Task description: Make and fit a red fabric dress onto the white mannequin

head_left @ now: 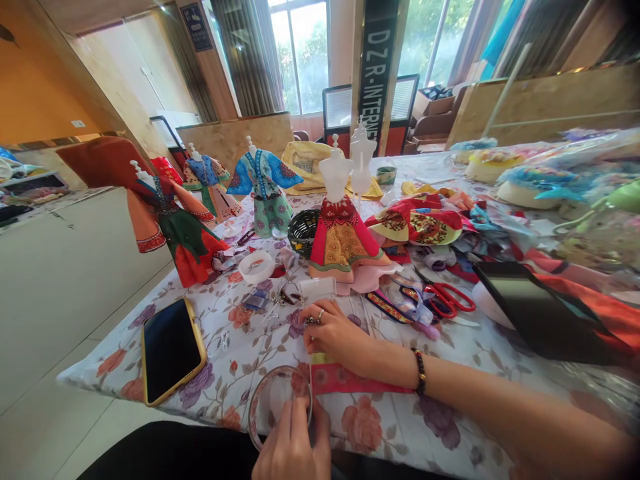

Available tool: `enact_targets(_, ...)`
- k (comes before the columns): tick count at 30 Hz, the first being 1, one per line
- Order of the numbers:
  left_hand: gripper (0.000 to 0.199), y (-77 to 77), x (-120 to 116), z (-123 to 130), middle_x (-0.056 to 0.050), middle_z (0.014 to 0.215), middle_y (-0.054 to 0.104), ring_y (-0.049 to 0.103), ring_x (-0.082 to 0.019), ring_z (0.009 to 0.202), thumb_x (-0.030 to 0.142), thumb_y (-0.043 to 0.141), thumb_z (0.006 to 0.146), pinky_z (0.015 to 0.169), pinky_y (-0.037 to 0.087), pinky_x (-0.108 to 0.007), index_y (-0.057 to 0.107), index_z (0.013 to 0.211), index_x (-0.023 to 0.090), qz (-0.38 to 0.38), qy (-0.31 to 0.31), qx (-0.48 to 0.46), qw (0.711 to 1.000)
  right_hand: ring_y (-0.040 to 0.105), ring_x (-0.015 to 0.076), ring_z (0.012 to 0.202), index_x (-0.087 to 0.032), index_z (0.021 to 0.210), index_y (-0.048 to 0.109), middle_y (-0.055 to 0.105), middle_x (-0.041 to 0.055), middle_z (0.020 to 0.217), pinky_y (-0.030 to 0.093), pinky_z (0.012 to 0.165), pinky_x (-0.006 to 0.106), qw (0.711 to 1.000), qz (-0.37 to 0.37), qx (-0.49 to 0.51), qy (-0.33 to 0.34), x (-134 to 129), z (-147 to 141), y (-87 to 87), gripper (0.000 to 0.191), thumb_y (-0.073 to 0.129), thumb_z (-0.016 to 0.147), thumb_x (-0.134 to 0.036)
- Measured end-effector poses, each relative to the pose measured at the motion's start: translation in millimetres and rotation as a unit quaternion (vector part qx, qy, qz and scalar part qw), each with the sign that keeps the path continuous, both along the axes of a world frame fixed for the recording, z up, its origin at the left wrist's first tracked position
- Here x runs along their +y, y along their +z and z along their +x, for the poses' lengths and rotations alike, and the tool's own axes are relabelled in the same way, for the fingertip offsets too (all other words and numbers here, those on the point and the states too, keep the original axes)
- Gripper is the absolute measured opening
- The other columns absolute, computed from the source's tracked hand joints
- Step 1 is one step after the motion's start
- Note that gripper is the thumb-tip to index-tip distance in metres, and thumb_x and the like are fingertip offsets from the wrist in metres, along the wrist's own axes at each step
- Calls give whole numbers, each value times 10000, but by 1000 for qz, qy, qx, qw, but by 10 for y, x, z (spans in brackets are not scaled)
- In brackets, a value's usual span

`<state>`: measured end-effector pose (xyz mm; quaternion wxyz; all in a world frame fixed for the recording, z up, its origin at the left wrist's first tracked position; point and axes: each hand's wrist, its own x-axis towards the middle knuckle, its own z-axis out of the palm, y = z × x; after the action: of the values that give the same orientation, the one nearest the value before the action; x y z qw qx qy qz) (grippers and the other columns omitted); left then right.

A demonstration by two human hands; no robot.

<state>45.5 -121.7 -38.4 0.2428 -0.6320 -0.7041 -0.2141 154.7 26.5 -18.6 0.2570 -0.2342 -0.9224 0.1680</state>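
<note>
At the table's front edge, my left hand [293, 437] has its fingers inside a clear round dish [257, 400] and its thumb outside, closed on the rim. My right hand [333, 337], with a ring and a beaded bracelet, rests on the table with its fingers curled together. What its fingertips hold, if anything, cannot be made out. Under that hand and wrist lies a strip of pink and yellow fabric [357, 380]. Just beyond the fingers are a small clear plastic piece [319, 288] and some tiny loose bits.
A phone [171, 350] lies left. Behind stand dressed doll forms, including one in a red and gold skirt [345, 237] and one in blue [265, 180]. Red-handled scissors [450, 300], fabric scraps and a black tablet-like slab [540, 313] lie right. A white tape ring [257, 267] sits mid-left.
</note>
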Motion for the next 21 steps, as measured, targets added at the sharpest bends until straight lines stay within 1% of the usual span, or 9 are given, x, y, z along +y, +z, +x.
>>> enact_targets(5,309,58,9,-8,0,631,688,613,-157,433,192,381,916,423,406,-261,604,702,192,-1,-9,-2,1000,438,231,1070,-160,761,652,551,73,1108,410,925,412,1000,3,1,0,3,-9,-23,93,649,845,-201)
enact_targets(9,265,112,17,-8,23,589,671,597,-142,405,164,433,877,403,378,-245,596,672,206,2,-15,0,1000,431,227,1073,-162,761,655,550,74,1102,405,930,407,1000,6,3,-2,3,-17,-38,91,648,845,-196)
enact_targets(11,243,89,15,-10,31,604,677,600,-136,415,158,458,864,406,368,-238,594,670,211,-7,-6,-9,1000,432,226,1076,-163,761,654,551,70,1104,402,930,399,1000,7,5,-2,0,-18,-35,83,652,841,-185)
enact_targets(15,195,-20,-6,-31,29,659,697,618,-148,456,169,494,857,427,373,-242,610,708,218,-34,17,-19,999,439,222,1082,-167,752,655,565,64,1103,399,936,389,1000,5,13,-2,-1,-20,-23,94,655,842,-197)
enact_targets(17,189,-36,-14,-52,29,669,702,628,-154,468,166,494,853,436,386,-246,617,721,222,-42,23,-19,999,446,220,1079,-168,749,654,573,62,1094,401,940,384,1000,5,19,-1,-2,-18,-17,103,651,846,-203)
enact_targets(19,198,13,-8,-76,33,665,704,636,-148,466,170,480,856,426,396,-240,619,725,222,-41,5,-17,999,447,220,1076,-171,750,647,574,59,1095,407,933,376,1000,8,29,0,-8,-8,-8,98,646,846,-188)
enact_targets(21,234,121,17,-100,39,636,698,633,-128,439,191,443,870,397,400,-226,611,709,217,-19,-34,-21,999,444,218,1078,-171,757,637,564,57,1115,413,926,362,999,13,40,5,-15,8,11,79,650,835,-159)
